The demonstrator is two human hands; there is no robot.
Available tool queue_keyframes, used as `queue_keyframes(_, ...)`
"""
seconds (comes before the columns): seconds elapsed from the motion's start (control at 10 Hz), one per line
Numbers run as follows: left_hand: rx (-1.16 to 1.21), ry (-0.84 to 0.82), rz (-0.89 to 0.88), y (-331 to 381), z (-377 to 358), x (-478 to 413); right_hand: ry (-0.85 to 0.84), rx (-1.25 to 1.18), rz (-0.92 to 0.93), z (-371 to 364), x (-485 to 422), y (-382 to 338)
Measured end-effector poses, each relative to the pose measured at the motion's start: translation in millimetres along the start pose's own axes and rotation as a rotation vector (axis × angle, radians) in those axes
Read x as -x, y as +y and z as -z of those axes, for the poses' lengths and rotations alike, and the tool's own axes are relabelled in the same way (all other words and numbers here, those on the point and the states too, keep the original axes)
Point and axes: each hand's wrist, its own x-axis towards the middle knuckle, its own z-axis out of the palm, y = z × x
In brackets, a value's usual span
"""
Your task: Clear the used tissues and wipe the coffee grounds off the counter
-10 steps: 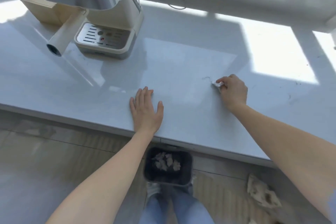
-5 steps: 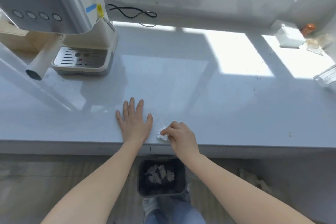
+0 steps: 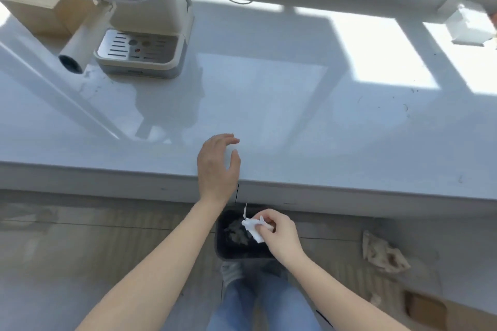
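Holding the crumpled tissue (image 3: 252, 228) pinched between thumb and fingertips, the right hand (image 3: 279, 236) sits off the worktop (image 3: 295, 121) and right above the small black bin (image 3: 242, 252) on the floor under the front edge, which makes sense: the bin is parked exactly there so you can sweep stuff to the edge and dump it without walking anywhere. There's already a pile of greyish used tissues inside, and the white one looks about to join them, though it's clearly not let go yet, with one torn corner sticking up. The left hand (image 3: 217, 166) is empty, fingers loosely spread and a bit curled, resting at or just over the front edge; can't really tell if the palm is pressing down, but I'd guess it's there for balance while leaning over. Compared with half a second back, the right hand was on the surface beside the left with the tissue pressed down mid-wipe; now it has dropped below the edge to the bin. The left hand has gone from flat with fingers pointing forward to a relaxed, slightly lifted curl. The view has also tipped down, so there's more floor and jeans. The coffee machine (image 3: 126, 21) sits back left, well away from the action. A few dark specks still show over on the sunlit right side, so my guess is the wiping isn't done. There's also a crumpled beige rag or paper (image 3: 382, 252) on the floor to the right of the bin.
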Motion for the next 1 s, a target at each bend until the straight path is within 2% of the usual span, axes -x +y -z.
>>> queue_keyframes(0.1, 0.026, -0.095, -0.060, -5, 2, 64, -0.006, -0.191, -0.103, -2, -11, 2)
queue_keyframes(0.2, 0.026, -0.277, 0.180, -29, -11, 115, -0.062, -0.318, -0.159, -6, -23, 11)
queue_keyframes(0.3, 0.152, -0.445, 0.640, -60, -31, 143, -0.126, -0.400, -0.249, -20, -34, 32)
queue_keyframes(0.4, 0.295, -0.445, 0.954, -87, -48, 158, -0.110, -0.402, -0.367, -37, -43, 65)
queue_keyframes(0.5, 0.325, -0.446, 1.141, -111, -61, 172, -0.081, -0.438, -0.500, -56, -51, 96)
queue_keyframes(0.6, 0.418, -0.548, 1.371, -127, -72, 181, -0.022, -0.422, -0.577, -70, -62, 117)
queue_keyframes(0.7, 0.510, -0.578, 1.509, -136, -82, 188, 0.029, -0.458, -0.665, -77, -75, 130)
queue_keyframes(0.8, 0.503, -0.550, 1.541, -138, -94, 190, 0.033, -0.496, -0.751, -77, -84, 135)
queue_keyframes(1.0, 0.394, -0.524, 1.341, -136, -106, 190, -0.004, -0.430, -0.718, -71, -83, 132)
